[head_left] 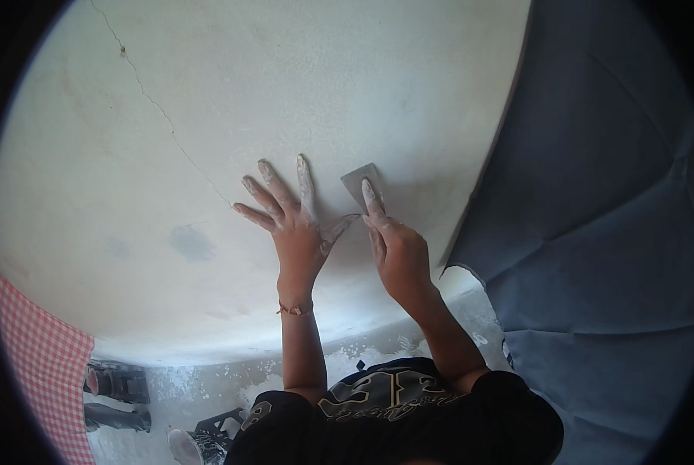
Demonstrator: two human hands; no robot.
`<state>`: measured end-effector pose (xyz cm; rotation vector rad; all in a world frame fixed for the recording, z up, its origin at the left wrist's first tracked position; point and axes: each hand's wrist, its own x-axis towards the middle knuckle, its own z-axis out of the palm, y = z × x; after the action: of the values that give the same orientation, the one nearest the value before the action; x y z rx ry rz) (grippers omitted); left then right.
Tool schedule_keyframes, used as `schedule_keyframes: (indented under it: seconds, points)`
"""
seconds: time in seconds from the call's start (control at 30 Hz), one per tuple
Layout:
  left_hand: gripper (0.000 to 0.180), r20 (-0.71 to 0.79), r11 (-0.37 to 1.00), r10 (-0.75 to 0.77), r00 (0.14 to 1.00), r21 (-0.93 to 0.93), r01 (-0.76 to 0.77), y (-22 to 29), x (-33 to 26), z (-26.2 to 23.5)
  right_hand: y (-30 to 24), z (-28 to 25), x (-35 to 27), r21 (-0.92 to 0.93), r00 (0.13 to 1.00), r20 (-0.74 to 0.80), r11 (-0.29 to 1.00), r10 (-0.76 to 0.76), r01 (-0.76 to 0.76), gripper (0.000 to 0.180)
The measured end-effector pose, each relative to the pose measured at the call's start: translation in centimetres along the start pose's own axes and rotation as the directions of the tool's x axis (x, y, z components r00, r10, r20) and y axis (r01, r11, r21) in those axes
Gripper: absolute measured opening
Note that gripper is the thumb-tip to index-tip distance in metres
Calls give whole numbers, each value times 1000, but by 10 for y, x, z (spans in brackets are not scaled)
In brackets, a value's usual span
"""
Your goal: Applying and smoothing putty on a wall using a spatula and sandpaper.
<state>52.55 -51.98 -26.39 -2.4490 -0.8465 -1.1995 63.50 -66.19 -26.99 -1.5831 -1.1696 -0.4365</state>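
Observation:
My left hand [294,221] lies flat on a pale wall [230,101], its fingers spread wide and smeared with white. Beside it, my right hand [399,252] grips a small grey putty knife [356,180], with the index finger stretched along its blade. The blade rests against the wall a little above and right of my left thumb. Its handle is hidden inside my right hand. White residue marks the fingers of both hands. A thin crack [161,108] runs down the wall and ends near my left little finger. Darker patches [192,242] show on the wall to the left.
A dark blue-grey cloth [587,232] hangs along the right side. At the lower left hangs a red-and-white checked cloth [41,349]. A bucket-like container [188,447] and dark items [118,384] stand on the white-splattered floor [207,387].

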Motion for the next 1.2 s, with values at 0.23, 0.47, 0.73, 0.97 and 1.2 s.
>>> schedule_keyframes:
  seconds: [0.23, 0.47, 0.73, 0.97, 1.2]
  points:
    - [120, -19, 1000, -17, 1000, -14, 16, -2, 3, -1, 2, -3, 7, -96, 974, 222, 995, 40, -19, 39]
    - [121, -33, 1000, 2, 999, -20, -3, -3, 2, 1, 20, 33, 12, 85, 994, 43, 991, -104, 100, 59]
    - [124, -2, 1000, 7, 1000, 12, -7, 0, 3, -1, 39, 47, -24, 40, 990, 47, 991, -133, 131, 58]
    - [129, -51, 999, 25, 998, -23, -26, -7, 2, -1, 12, 37, 11, 86, 998, 1, 994, -69, 69, 59]
    - [125, 78, 993, 22, 997, 113, -31, -2, 1, 0, 19, 46, -5, 128, 985, -84, 979, -149, 159, 56]
